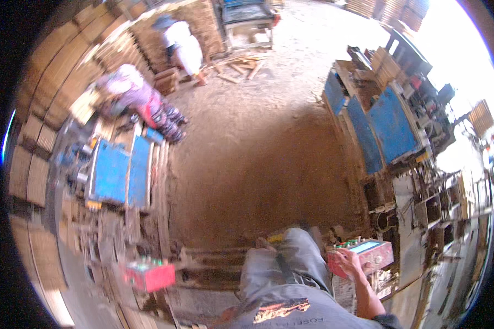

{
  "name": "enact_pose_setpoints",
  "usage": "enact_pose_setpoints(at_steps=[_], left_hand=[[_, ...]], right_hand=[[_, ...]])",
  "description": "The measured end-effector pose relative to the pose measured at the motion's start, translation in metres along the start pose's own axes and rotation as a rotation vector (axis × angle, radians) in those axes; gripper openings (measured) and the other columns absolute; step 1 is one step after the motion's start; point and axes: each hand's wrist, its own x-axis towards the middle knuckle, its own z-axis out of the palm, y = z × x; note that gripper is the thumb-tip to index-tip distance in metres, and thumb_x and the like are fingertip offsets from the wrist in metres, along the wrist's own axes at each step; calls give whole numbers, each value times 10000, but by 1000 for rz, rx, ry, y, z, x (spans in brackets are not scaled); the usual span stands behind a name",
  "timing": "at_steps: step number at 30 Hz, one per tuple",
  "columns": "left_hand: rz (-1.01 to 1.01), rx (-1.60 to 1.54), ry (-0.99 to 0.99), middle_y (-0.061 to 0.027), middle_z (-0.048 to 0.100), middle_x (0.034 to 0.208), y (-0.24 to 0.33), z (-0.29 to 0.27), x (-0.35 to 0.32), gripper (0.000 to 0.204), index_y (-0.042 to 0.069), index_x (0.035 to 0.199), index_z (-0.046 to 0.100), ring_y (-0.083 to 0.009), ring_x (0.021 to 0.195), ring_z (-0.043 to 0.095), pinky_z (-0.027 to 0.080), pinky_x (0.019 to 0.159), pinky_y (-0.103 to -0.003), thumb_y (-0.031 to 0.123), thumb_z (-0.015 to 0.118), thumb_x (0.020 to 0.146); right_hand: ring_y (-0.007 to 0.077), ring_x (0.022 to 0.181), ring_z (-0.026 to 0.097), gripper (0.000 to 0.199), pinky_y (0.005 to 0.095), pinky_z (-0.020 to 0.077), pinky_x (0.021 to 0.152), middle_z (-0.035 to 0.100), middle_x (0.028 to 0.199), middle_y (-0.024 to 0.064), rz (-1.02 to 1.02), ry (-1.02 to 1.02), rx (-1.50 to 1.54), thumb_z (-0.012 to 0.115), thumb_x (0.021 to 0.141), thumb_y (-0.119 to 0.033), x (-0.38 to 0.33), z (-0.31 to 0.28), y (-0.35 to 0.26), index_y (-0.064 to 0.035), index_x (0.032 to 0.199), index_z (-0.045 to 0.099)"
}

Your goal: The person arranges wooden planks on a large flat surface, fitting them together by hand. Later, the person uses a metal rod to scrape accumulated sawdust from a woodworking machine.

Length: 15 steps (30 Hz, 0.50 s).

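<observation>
Though its weight cannot be judged, the rigid red control box (367, 253) is touched at its near edge by the right hand (350, 263), fingers curled; a firm grip on its sides is advised.

Grey trousers (291, 263), grey shirt (307, 315) with orange print, bare forearm.

Control box (362, 253) is gripped by right hand (350, 262) | second control box (148, 275) is set far left | machine table (115, 172) is placed beyond it

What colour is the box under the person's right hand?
Red box, pale blue top, under the right hand; head view.
</observation>
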Motion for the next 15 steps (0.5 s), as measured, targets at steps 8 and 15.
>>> enact_pose_setpoints(at_steps=[8, 15], left_hand=[[-52, -512, 272, -17, 617, 861, 145, -157, 186, 214, 27, 1023, 632, -134, 753, 596, 493, 682, -277, 223, 559, 978], [364, -320, 547, -35, 615, 849, 260, -268, 412, 203, 39, 1031, 623, -128, 760, 573, 488, 676, -305, 219, 542, 985]], right_hand=[[383, 891, 681, 343, 467, 549, 740, 700, 930, 188, -196, -43, -489, 524, 945, -360, 192, 36, -31, -69, 897, 698], [394, 863, 678, 364, 494, 544, 748, 709, 961, 186, -70, -326, -902, 590, 881, -402, 431, -14, 50, -74, 970, 723]])
